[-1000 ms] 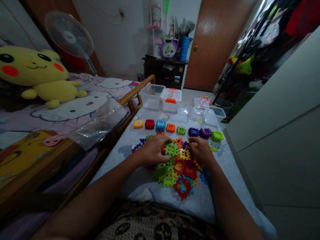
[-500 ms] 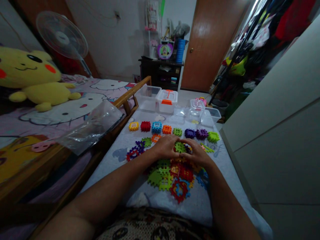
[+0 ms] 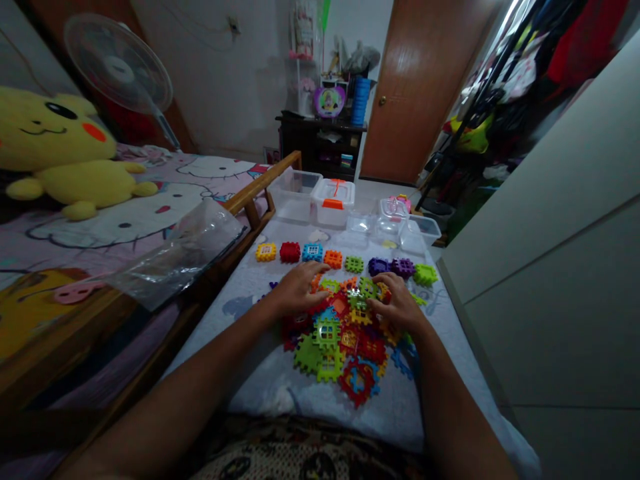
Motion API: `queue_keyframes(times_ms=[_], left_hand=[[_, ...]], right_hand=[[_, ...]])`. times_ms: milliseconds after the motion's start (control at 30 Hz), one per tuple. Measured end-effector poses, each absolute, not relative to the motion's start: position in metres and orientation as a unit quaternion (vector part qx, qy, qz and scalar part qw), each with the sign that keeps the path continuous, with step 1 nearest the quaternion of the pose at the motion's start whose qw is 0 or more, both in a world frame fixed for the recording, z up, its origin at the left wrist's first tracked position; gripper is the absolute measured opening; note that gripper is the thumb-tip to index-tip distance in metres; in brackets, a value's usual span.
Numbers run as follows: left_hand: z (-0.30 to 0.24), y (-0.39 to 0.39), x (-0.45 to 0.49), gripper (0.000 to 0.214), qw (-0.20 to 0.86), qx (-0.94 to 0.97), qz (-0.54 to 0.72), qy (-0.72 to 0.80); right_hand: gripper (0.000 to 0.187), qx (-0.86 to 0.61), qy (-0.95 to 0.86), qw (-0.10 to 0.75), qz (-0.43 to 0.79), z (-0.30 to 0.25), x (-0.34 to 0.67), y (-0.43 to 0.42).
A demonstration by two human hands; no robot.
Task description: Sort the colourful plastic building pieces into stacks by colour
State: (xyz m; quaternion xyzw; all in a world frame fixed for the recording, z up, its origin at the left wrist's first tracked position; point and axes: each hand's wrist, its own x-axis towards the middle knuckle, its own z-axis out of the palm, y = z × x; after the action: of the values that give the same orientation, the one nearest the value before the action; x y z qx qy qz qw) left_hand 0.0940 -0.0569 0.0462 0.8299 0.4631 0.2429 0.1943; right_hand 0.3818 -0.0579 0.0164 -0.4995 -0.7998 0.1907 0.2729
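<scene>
My left hand [image 3: 301,289] is open over the left part of a pile of toy building pieces, fingers and thumb apart. My right hand [image 3: 399,301] has its fingers and thumb around a green toy building piece [image 3: 368,288] at the pile's far right side. Between the hands lie red, orange and yellow pieces. Nearer my body are a green window piece [image 3: 327,333], a plain green piece [image 3: 307,355] and a red frame-like piece [image 3: 358,381]. What lies beneath my left palm is hidden.
Beyond my hands runs a row of blocks: yellow [image 3: 266,252], red [image 3: 290,252], blue [image 3: 313,252], orange [image 3: 333,259], green [image 3: 354,264], purple [image 3: 403,267] and lime [image 3: 425,275]. Clear plastic boxes [image 3: 299,200] stand behind. A wooden rail [image 3: 260,187] borders the left side.
My hands, close together around a green piece before, have drawn apart. The left moved left over the pile; the right stays at the green piece. The pile's middle is now uncovered.
</scene>
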Motion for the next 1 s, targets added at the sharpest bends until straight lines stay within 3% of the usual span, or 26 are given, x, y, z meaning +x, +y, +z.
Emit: queue_keyframes(times_ms=[267,600,1000], left_hand=[[0.015,-0.060,0.016,0.038,0.167,0.735,0.276,0.596],[0.000,-0.063,0.014,0.035,0.204,0.712,0.310,0.596],[-0.003,-0.061,0.009,0.030,0.205,0.716,0.309,0.591]], right_hand=[[0.037,-0.460,-0.841,0.206,0.197,0.024,0.373,-0.062],[0.045,-0.468,-0.846,0.174,0.189,0.021,0.369,-0.059],[0.042,-0.458,-0.854,0.152,0.194,0.025,0.363,-0.054]])
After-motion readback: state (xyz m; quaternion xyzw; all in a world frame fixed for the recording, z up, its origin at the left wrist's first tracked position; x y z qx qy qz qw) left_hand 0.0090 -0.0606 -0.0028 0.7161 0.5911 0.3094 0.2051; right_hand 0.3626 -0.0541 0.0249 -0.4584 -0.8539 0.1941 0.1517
